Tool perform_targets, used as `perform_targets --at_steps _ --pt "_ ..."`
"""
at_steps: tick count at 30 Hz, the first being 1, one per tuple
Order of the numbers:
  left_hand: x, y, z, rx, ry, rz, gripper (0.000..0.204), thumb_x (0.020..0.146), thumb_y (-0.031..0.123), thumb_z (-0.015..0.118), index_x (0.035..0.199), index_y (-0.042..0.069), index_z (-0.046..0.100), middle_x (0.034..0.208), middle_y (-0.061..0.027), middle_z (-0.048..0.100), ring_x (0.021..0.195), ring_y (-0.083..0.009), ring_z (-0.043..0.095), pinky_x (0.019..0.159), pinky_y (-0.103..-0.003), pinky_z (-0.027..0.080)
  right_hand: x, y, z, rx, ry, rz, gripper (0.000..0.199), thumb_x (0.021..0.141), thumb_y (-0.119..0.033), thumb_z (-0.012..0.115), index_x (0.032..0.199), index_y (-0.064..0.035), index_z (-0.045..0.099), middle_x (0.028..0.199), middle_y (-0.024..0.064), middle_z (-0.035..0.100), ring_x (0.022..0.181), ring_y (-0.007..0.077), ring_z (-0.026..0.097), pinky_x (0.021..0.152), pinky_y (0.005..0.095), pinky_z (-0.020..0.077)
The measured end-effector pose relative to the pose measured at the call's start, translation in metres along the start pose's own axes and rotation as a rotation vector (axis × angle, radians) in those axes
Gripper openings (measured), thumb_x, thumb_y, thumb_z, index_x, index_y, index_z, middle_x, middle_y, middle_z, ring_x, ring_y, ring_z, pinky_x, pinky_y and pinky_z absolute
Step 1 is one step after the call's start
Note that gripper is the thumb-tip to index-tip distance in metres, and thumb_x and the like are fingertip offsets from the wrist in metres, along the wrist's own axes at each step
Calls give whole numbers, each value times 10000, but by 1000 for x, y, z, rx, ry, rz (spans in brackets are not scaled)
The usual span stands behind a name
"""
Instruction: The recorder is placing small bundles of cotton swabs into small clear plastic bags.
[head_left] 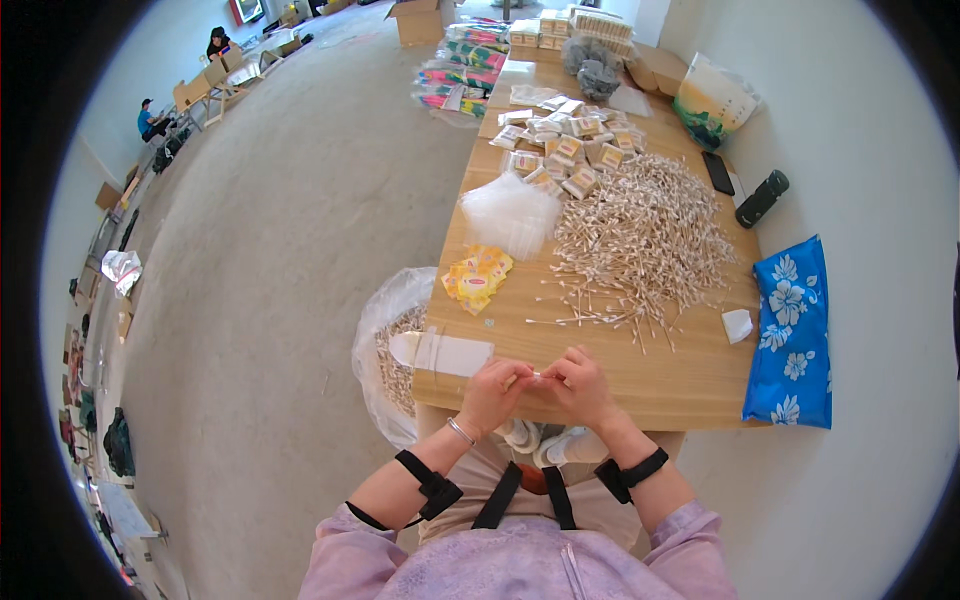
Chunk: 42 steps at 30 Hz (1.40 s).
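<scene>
Matt wooden table (690, 385); glossy clear plastic bags (510, 212) — paper-stemmed cotton swabs (645, 240), floral cloth (795, 330).

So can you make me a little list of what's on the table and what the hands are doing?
left hand: pinching a small pale thing at the table's near edge, too small to tell what
right hand: pinching the same thing, fingertips meeting the left
table: long, wooden
cotton swabs: big loose heap, mid-table
clear bags: stack left of the heap
yellow packets: small pile near the left edge
filled packs: spread out behind the heap
blue flowered cloth: at the right edge
sack: beside the table, holding swabs
</scene>
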<state>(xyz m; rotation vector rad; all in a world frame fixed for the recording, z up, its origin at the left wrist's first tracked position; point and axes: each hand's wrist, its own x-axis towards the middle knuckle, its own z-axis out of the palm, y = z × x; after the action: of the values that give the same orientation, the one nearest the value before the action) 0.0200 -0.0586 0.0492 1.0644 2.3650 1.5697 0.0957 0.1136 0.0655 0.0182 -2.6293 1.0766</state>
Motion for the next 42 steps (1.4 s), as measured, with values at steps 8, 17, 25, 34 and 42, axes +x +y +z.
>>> perform_targets --at_steps 8,17,25,34,42 --pt "2 -2 2 -208 -23 -150 143 810 118 704 919 28 678 857 -96 680 786 -186 638 715 -292 505 -2 7 4 174 34 22 164 744 -165 732 883 -82 705 872 81 652 889 266 581 793 349 478" --pt "11 -2 4 -201 -25 -186 134 829 127 676 857 -3 660 759 -98 665 698 -160 625 644 -277 489 4 6 13 315 33 220 105 790 -157 681 779 -53 673 773 87 636 800 234 562 742 337 446" --pt "17 -25 1 -579 -230 -470 129 886 133 643 880 5 647 801 16 627 738 -32 545 666 -203 459 3 25 22 648 -58 395 140 809 -163 665 764 -33 639 759 48 600 797 177 536 757 320 429" --pt "9 -7 -6 49 -18 250 119 804 30 629 915 53 662 923 -72 656 900 -239 613 761 -321 508 -5 11 11 155 86 -103 86 768 -69 668 847 -49 639 806 66 595 801 237 571 711 329 465" --pt "2 -4 -13 402 23 545 305 679 22 649 969 111 683 985 -4 647 896 -197 601 769 -331 488 -17 4 3 -525 223 -510 292 715 -100 634 1008 -95 628 950 23 551 878 203 568 744 325 485"
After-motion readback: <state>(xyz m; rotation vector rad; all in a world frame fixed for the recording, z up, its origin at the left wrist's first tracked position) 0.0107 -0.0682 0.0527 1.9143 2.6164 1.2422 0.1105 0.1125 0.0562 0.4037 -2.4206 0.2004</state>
